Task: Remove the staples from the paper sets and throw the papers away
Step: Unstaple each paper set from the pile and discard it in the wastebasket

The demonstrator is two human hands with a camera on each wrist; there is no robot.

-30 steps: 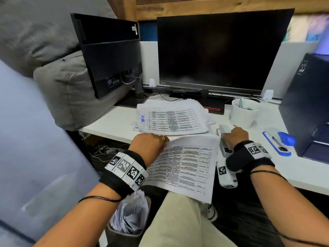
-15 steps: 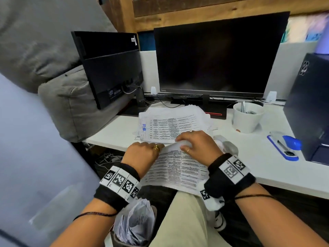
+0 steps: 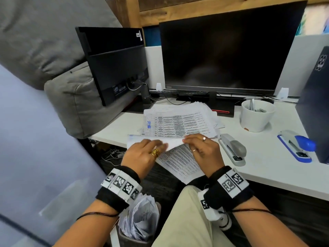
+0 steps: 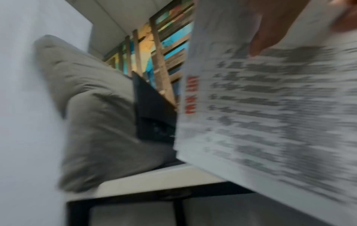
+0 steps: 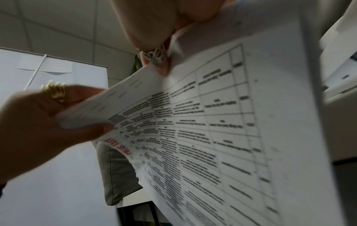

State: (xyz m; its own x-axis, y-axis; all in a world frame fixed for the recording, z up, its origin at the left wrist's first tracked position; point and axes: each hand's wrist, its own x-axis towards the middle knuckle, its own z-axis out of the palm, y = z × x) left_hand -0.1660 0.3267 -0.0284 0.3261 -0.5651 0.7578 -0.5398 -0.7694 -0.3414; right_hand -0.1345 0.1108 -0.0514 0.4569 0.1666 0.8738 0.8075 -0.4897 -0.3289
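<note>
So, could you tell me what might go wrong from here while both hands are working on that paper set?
1. The left hand and right hand pinch the folded top edge of the paper set; pulling apart may tear it where any staple remains.
2. The set overhangs the desk edge and could slip to the floor.
3. The bin looks crammed with crumpled paper, so more may spill.
</note>
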